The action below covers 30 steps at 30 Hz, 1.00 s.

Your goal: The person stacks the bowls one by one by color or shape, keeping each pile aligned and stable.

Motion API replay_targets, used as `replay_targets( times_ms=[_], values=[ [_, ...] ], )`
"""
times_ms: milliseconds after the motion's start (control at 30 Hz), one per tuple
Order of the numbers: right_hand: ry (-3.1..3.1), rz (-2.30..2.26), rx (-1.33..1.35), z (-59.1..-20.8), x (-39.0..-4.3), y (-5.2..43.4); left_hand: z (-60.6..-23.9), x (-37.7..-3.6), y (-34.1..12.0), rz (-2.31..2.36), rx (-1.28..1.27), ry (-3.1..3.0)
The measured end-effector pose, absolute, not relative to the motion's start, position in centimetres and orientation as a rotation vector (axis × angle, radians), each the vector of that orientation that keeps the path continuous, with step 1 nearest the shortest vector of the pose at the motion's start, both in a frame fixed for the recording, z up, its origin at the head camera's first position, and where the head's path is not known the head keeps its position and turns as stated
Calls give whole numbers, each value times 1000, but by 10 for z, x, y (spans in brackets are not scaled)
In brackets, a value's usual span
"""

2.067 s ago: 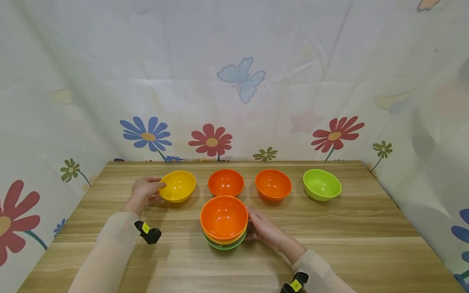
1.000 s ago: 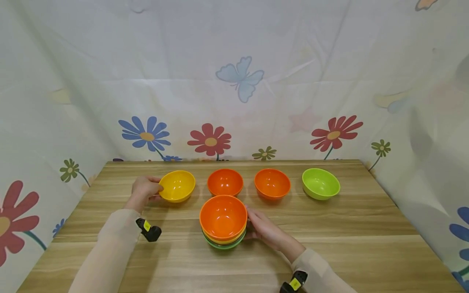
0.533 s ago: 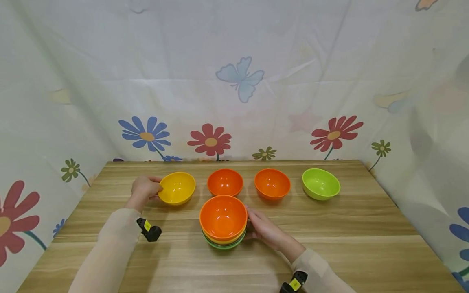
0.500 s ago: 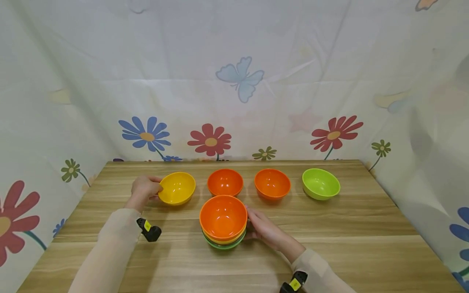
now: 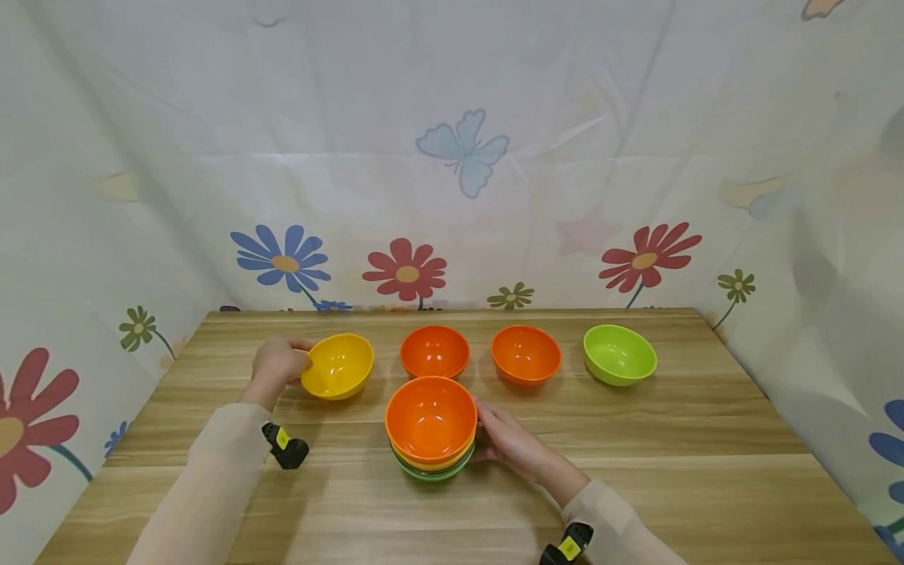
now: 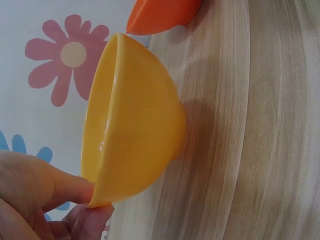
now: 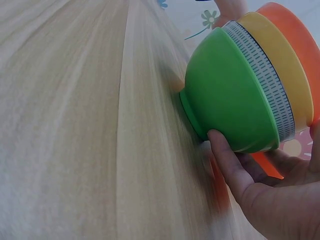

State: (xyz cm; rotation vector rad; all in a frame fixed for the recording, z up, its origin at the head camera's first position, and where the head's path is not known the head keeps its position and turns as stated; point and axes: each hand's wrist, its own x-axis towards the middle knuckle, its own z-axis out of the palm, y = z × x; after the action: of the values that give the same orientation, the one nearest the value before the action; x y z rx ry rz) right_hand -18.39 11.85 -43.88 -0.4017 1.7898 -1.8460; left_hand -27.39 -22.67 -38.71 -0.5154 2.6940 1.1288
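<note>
My left hand (image 5: 278,363) pinches the rim of a yellow bowl (image 5: 339,367) between thumb and fingers, at the bowl's left side. In the left wrist view the foot of this yellow bowl (image 6: 145,120) is close over the table. Nearer to me stands a nested stack: an orange bowl (image 5: 431,420) on top, then a yellow one (image 7: 280,65), a white patterned one (image 7: 265,82) and a green bowl (image 7: 225,90) lowest. My right hand (image 5: 519,447) holds the stack from its right side, the thumb (image 7: 225,157) low against the green bowl.
Behind the stack, two orange bowls, one left (image 5: 435,353) and one right (image 5: 526,355), and a lime green bowl (image 5: 619,355) stand in a row on the wooden table (image 5: 671,455). A flower-printed cloth (image 5: 537,204) hangs behind the table and along its sides.
The yellow bowl has shifted slightly toward me and to the left, and tilts a little more, with my left hand at its rim. My right hand and the stack stay in place.
</note>
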Motion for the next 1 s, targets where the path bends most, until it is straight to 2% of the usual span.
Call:
replay_targets(
  times_ms=[1000],
  values=[
    [1801,-1834,-383,-437,-183,119,-349,-252,-207,718,-106,2985]
  ],
)
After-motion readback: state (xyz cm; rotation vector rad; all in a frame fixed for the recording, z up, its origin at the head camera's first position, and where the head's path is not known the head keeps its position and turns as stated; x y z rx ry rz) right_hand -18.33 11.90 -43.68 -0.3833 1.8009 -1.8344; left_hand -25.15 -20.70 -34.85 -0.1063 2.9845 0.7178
